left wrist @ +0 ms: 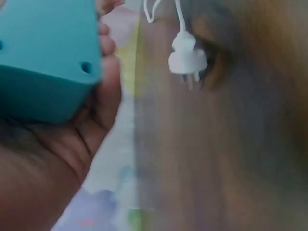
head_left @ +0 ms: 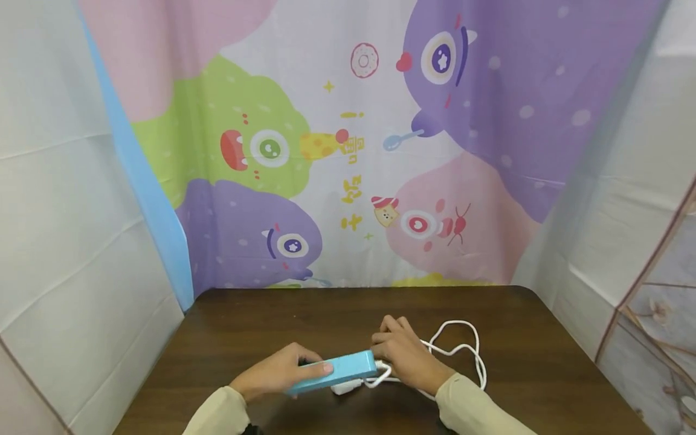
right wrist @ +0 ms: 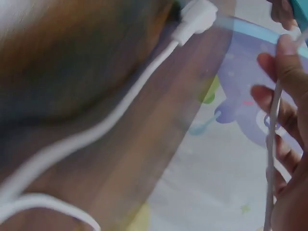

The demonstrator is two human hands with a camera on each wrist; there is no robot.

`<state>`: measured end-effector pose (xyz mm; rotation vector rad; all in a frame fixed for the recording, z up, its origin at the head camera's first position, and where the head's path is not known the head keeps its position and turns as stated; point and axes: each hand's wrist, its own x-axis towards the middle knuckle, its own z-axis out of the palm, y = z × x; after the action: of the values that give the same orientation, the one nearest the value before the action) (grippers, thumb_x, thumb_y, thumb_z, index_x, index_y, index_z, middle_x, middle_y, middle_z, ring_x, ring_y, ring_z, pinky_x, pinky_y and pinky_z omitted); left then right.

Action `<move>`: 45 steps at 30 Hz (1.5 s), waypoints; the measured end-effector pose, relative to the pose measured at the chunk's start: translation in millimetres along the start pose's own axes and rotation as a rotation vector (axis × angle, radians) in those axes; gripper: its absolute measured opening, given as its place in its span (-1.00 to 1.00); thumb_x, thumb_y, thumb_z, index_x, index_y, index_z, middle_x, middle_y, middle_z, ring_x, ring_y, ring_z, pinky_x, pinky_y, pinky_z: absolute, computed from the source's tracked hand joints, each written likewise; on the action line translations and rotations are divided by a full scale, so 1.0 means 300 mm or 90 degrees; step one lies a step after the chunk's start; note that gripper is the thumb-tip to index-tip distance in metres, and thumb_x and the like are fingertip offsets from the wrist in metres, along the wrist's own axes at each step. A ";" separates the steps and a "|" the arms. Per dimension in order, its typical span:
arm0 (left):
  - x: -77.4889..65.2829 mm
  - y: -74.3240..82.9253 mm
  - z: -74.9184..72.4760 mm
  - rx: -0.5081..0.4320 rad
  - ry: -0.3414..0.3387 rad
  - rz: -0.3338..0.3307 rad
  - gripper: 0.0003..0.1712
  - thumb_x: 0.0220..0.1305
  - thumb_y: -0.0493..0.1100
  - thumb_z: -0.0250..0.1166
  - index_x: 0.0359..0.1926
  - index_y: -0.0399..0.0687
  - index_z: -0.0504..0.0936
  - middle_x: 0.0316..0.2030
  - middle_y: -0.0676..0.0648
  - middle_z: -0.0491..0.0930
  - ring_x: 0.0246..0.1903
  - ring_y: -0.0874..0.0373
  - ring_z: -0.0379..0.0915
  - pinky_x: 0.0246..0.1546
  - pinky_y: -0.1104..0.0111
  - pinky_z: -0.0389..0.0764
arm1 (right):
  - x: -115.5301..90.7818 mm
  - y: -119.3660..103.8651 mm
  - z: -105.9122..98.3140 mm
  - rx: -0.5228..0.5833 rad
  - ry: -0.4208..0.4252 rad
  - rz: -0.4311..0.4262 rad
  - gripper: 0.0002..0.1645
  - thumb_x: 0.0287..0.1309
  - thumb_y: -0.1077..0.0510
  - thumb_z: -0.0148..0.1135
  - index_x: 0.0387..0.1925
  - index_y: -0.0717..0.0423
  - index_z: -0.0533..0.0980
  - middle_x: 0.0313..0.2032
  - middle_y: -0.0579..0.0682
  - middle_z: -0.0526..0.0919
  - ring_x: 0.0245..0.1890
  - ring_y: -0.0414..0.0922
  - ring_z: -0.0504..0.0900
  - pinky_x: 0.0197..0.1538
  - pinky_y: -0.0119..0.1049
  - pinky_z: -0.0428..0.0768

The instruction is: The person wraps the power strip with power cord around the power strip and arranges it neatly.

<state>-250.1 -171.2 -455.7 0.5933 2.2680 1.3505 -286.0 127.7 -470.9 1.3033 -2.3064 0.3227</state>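
Observation:
A light blue power strip (head_left: 348,367) is gripped by my left hand (head_left: 277,370), thumb on its upper face and fingers round its far side. In the left wrist view, the end of the strip (left wrist: 48,43) shows a small hole near its corner. The white cord (head_left: 383,368) leaves the strip's right end. My right hand (head_left: 410,356) is just beside that end with bent fingers. In the right wrist view the cord (right wrist: 271,163) runs along the palm and passes under the thumb. A white plug (head_left: 347,386) with metal prongs lies on the table below the strip.
More of the white cord (head_left: 478,356) lies in loops on the dark brown table (head_left: 244,317), right of my right hand. A curtain (head_left: 337,254) printed with cartoon monsters hangs behind the table's far edge. Pale cloth walls (head_left: 70,241) stand at both sides.

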 end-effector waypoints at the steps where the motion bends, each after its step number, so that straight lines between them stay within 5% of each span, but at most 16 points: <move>1: 0.003 0.010 0.006 0.049 -0.008 0.020 -0.55 0.40 0.23 0.30 -0.08 -0.03 0.80 -0.29 0.04 0.70 -0.44 0.16 0.56 -0.51 0.22 0.62 | 0.001 0.000 -0.004 -0.021 0.002 -0.009 -0.92 0.01 0.00 0.53 -0.42 -0.23 0.73 -0.42 -0.34 0.58 -0.29 -0.22 0.31 -0.17 -0.26 0.25; 4: 0.019 0.038 0.038 0.214 0.005 0.071 -0.54 0.30 0.33 0.35 -0.30 0.06 0.75 -0.48 0.20 0.60 -0.55 0.31 0.44 -0.59 0.36 0.51 | 0.004 -0.010 -0.017 -0.035 -0.004 0.008 -0.95 0.07 -0.02 0.52 -0.43 -0.25 0.74 -0.44 -0.36 0.60 -0.37 -0.24 0.35 -0.24 -0.33 0.32; 8: 0.036 0.067 0.095 0.393 0.069 0.086 -0.39 0.18 0.51 0.31 -0.42 0.08 0.65 -0.60 0.25 0.42 -0.64 0.37 0.27 -0.64 0.42 0.34 | 0.009 -0.038 -0.033 -0.014 -0.034 0.102 -0.84 0.21 -0.07 0.42 -0.40 -0.14 0.75 -0.46 -0.31 0.58 -0.45 -0.32 0.48 -0.37 -0.38 0.52; 13: 0.043 0.075 0.124 0.496 0.155 0.061 -0.30 0.21 0.55 0.24 -0.30 -0.01 0.66 -0.53 0.20 0.48 -0.60 0.31 0.32 -0.59 0.35 0.39 | 0.026 -0.071 -0.061 0.026 -0.014 0.234 -0.82 0.34 0.00 0.35 -0.36 -0.07 0.75 -0.50 -0.30 0.53 -0.51 -0.36 0.50 -0.44 -0.31 0.56; 17: 0.041 0.051 0.121 0.530 0.232 0.046 -0.25 0.25 0.54 0.20 -0.24 -0.10 0.65 -0.51 0.14 0.44 -0.58 0.27 0.29 -0.60 0.34 0.35 | 0.034 -0.100 -0.085 0.072 0.024 0.243 -0.86 0.34 0.06 0.35 -0.35 -0.02 0.72 -0.48 -0.30 0.56 -0.49 -0.38 0.49 -0.41 -0.33 0.54; 23: 0.039 0.024 0.112 0.418 0.329 0.021 -0.24 0.30 0.53 0.16 -0.20 -0.12 0.63 -0.48 0.13 0.48 -0.57 0.27 0.34 -0.60 0.33 0.38 | 0.009 -0.117 -0.094 0.125 0.045 0.211 -0.88 0.34 0.10 0.32 -0.37 -0.06 0.62 -0.51 -0.32 0.44 -0.53 -0.41 0.37 -0.44 -0.41 0.46; 26: 0.034 0.024 0.110 0.322 0.340 0.021 -0.29 0.32 0.48 0.19 -0.18 -0.11 0.64 -0.42 0.11 0.55 -0.51 0.24 0.40 -0.51 0.28 0.43 | -0.012 -0.113 -0.093 0.167 0.065 0.188 -0.84 0.37 0.17 0.28 -0.37 -0.09 0.58 -0.53 -0.30 0.46 -0.53 -0.44 0.39 -0.40 -0.44 0.47; 36: -0.013 0.038 0.095 -0.127 0.162 0.034 -0.42 0.53 0.25 0.12 0.09 -0.19 0.62 -0.19 -0.13 0.63 -0.25 0.02 0.53 -0.27 0.20 0.55 | -0.090 -0.078 -0.073 0.336 0.078 0.065 -0.86 0.40 0.23 0.23 -0.30 -0.06 0.60 -0.49 -0.18 0.57 -0.47 -0.41 0.50 -0.38 -0.55 0.49; 39: -0.027 0.044 0.089 -0.132 0.111 0.062 -0.51 0.53 0.19 0.15 0.07 -0.11 0.68 -0.18 -0.10 0.65 -0.23 0.06 0.53 -0.26 0.24 0.56 | -0.115 -0.044 -0.067 0.361 0.055 0.052 -0.87 0.38 0.24 0.24 -0.28 -0.06 0.60 -0.49 -0.15 0.60 -0.46 -0.37 0.53 -0.36 -0.53 0.52; 45: -0.043 0.042 0.087 -0.002 -0.015 0.165 -0.69 0.44 0.10 0.32 -0.01 0.05 0.77 -0.17 0.12 0.71 -0.20 0.22 0.59 -0.15 0.34 0.61 | -0.125 0.010 -0.078 0.347 -0.015 0.086 -0.89 0.39 0.10 0.27 -0.30 -0.19 0.63 -0.40 -0.37 0.62 -0.41 -0.39 0.55 -0.31 -0.44 0.56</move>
<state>-223.0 -154.5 -454.0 0.9224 2.2286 1.4562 -265.4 166.9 -469.6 1.3898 -2.4226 1.0442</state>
